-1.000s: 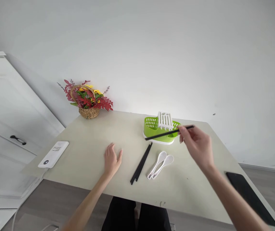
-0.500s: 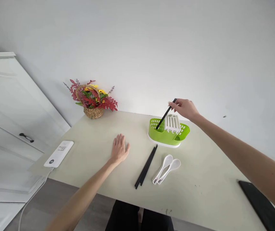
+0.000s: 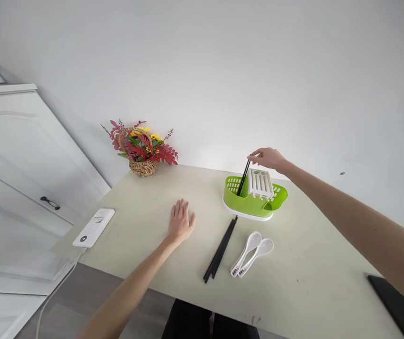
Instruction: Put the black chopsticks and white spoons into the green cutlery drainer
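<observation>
Two slim black chopsticks [image 3: 243,176] stood steeply tilted right of the frame's centre, and we saw their long axis run from the upper ends, up and to the right, to the lower ends, down and to the left; those lower ends sat inside the left compartment of a green plastic caddy [image 3: 239,202]. We read its wall as smooth and rounded, pierced with small rectangular holes at the back; a white slotted rack [image 3: 260,183] with little hooks bridged its middle, and a white base [image 3: 247,216] ringed its foot.

We found the right hand [image 3: 268,157] above the caddy, thumb and fingertips pinching the upper ends, so that the chopsticks hung below the fingers and to their left; the left hand [image 3: 181,223] lay palm down on the pale table [image 3: 145,235] near the middle of the frame, fingers slightly spread, thumb apart, holding nothing.

Between that hand and two glossy white spoons [image 3: 266,246], we saw a bundle of black chopsticks [image 3: 221,249] lying flat, pointing up and to the right towards the caddy; the spoons lay touching, bowls to the upper right; a woven flower basket [image 3: 143,168] stood left of centre.
</observation>
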A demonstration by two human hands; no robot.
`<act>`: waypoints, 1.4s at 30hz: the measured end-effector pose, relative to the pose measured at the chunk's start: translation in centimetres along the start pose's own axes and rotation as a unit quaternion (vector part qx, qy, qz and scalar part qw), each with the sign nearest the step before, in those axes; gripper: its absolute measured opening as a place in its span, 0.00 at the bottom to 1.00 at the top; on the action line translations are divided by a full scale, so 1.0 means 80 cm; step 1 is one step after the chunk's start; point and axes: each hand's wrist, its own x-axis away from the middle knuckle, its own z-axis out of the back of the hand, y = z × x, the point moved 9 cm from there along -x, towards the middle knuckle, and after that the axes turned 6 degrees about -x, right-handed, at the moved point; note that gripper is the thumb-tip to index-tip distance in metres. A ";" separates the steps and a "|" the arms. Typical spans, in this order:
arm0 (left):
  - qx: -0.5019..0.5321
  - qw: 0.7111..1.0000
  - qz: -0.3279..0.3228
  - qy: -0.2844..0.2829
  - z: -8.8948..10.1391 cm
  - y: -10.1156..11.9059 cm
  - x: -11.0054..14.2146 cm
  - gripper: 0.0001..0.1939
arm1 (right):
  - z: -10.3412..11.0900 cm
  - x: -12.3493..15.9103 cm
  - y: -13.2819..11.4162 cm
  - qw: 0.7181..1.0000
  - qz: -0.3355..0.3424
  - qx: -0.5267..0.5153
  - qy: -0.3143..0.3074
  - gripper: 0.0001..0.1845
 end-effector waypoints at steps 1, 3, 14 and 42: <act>0.002 1.000 0.000 0.002 0.000 0.000 0.000 0.32 | 0.008 0.004 0.000 1.000 -0.003 0.006 0.026 0.20; 0.005 1.000 0.000 0.005 0.000 0.000 0.000 0.32 | 0.028 0.019 -0.008 0.996 0.015 0.020 0.082 0.21; 0.003 1.000 0.001 -0.002 -0.003 0.000 -0.001 0.32 | -0.088 0.229 -0.108 0.832 0.464 0.250 -0.172 0.16; -0.001 1.000 -0.006 0.016 0.007 0.004 0.004 0.28 | -0.265 0.284 -0.044 0.770 0.456 0.335 -0.295 0.11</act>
